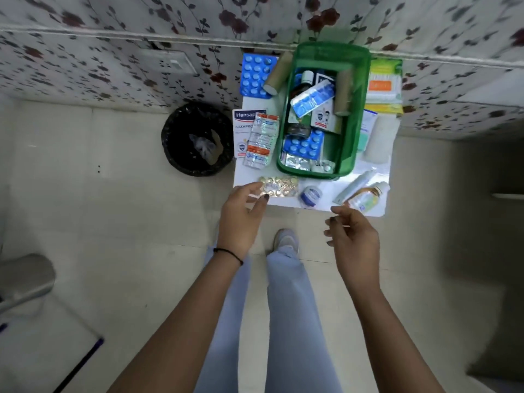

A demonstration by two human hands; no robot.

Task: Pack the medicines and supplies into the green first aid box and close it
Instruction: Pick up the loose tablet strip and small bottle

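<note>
- Head view shows your left hand with its grip loose, fingertips touching the near end of the gold pill strip on the white desk.
- Your right hand hangs with its grip loose and empty, just this side of the small bottle and the white tube.
- Beyond both grips sits the green first aid box, open, with blue pill strips and boxes inside.
- Between your two grips is a little blue jar.
- Past your left grip lie a silver and orange pill strip and a plaster box.
</note>
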